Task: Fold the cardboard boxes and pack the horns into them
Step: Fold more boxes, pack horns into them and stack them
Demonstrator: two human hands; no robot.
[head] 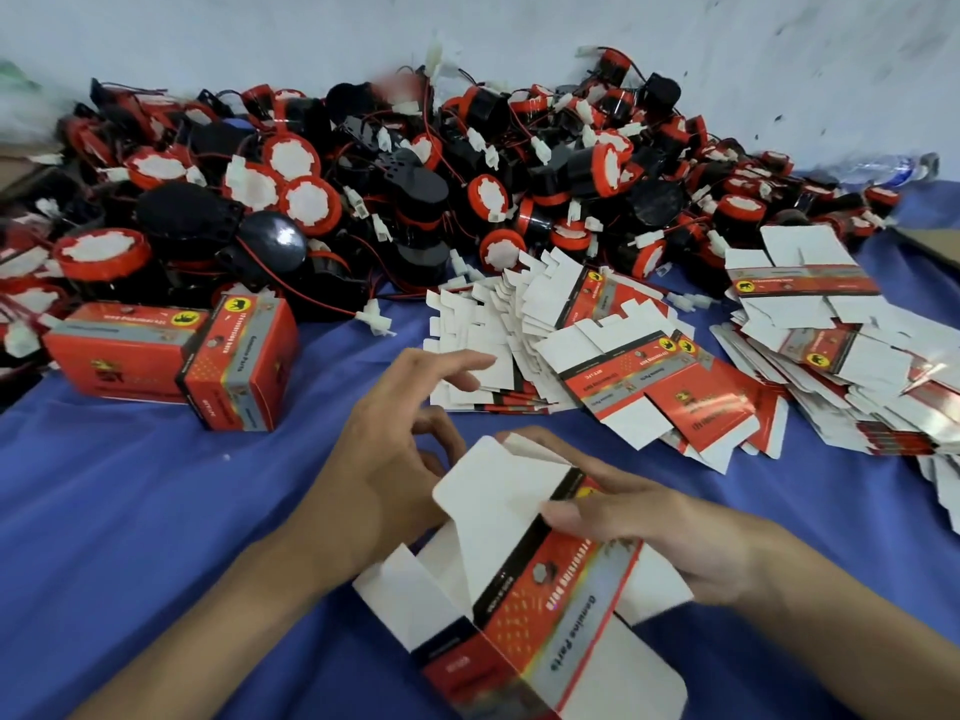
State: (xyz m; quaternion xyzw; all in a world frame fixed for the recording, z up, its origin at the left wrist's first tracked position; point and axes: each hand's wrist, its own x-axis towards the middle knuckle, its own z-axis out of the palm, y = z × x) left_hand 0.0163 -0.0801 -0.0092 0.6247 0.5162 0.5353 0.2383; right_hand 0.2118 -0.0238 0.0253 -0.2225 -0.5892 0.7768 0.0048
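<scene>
Head view: we hold one cardboard box, half erected, low at centre above the blue cloth. Its outside is red with a black band and a grey strip; its flaps are plain white and stand open. Our right hand grips its upper side, fingers curled over the printed panel. Our left hand sits behind the white flap, fingers loosely spread. Flat box blanks lie beyond, the horns heaped behind them, two folded boxes at left.
</scene>
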